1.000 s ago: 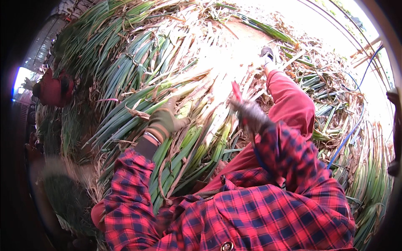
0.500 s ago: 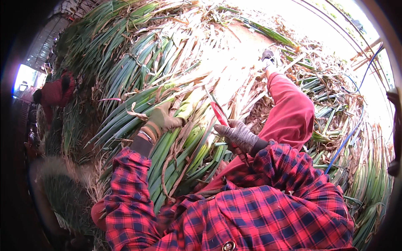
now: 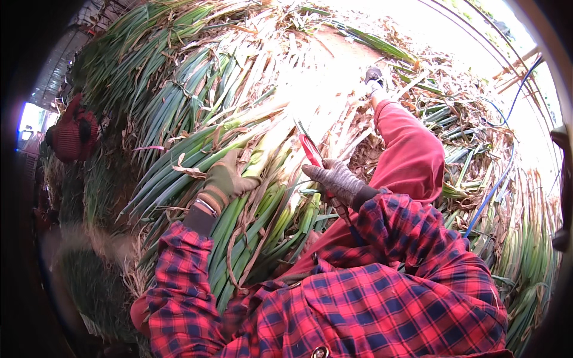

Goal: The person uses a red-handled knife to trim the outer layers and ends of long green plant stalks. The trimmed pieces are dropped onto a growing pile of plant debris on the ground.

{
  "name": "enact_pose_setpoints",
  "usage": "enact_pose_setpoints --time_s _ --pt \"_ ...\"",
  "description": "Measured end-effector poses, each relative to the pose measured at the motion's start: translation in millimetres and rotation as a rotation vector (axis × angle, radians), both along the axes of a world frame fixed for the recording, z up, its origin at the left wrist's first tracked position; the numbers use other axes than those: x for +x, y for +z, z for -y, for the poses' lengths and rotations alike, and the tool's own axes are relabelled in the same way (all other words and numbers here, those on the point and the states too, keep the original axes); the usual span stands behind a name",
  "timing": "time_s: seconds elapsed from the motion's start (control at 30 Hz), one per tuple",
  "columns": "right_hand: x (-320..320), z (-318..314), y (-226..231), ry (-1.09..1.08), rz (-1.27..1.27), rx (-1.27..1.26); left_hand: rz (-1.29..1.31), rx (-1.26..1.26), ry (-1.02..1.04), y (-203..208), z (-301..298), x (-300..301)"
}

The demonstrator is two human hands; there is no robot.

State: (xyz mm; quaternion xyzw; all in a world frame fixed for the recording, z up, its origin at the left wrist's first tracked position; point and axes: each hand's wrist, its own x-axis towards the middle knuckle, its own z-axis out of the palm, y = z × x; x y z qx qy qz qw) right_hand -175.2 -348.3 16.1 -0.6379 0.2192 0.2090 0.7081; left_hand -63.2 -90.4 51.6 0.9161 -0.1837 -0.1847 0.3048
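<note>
My left hand [image 3: 225, 182], in an olive-brown glove, is closed around green onions [image 3: 258, 160] in the pile in front of me. Its thumb points right across the green leaves, and the fingertips are partly hidden. In a grey glove, my right hand [image 3: 335, 180] grips a slim red tool, which looks like an air blow gun [image 3: 310, 150]. The tool's thin dark tip points up and left over the stalks, apart from my left hand. Below the right hand, the tool's lower end shows, with something blue near it.
Heaped green onions [image 3: 173, 107] with dry husks lie ahead and left. My right leg [image 3: 412, 149] stretches forward over the husks. A blue hose [image 3: 498, 185] runs down the right side, beside more onions [image 3: 525, 262]. At far left is a red knitted thing [image 3: 73, 134], perhaps a person's sleeve or glove.
The view has shifted slightly. The right hand and red tool have turned a little, and both hands keep their grips. The red knitted thing at far left has moved.
</note>
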Motion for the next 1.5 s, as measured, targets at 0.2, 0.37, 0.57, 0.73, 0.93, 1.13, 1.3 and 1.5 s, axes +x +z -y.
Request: enact_pose_setpoints --time_s 0.2,0.37,0.57,0.73,0.93,1.13,1.3,1.5 --pt "53.6 35.7 -11.1 -0.186 -0.046 0.04 -0.061 0.101 -0.014 9.0 12.8 -0.2" --pt "93.7 60.1 -13.9 -0.154 -0.017 0.08 -0.002 0.144 -0.052 1.3 6.7 2.7" --pt "127.7 78.8 -18.4 -0.181 -0.068 0.117 -0.019 0.099 -0.029 1.0 4.1 -0.5" --pt "164.2 101.1 -36.4 -0.207 -0.129 0.113 -0.035 0.08 -0.011 3.7 7.7 -3.1" --pt "148.4 80.2 -19.1 -0.149 -0.046 0.215 0.004 0.049 -0.002 -13.6 -8.7 -1.6" --pt "39.7 43.7 -3.4 -0.072 -0.083 0.064 0.04 -0.027 -0.023 -4.8 8.1 -0.9" --pt "97.3 60.2 -12.4 -0.15 -0.138 0.074 0.127 -0.053 -0.006 -8.2 0.3 -7.7" --pt "160.4 115.8 -48.3 -0.205 -0.139 0.078 0.562 0.626 -0.265 38.5 33.7 -27.5"
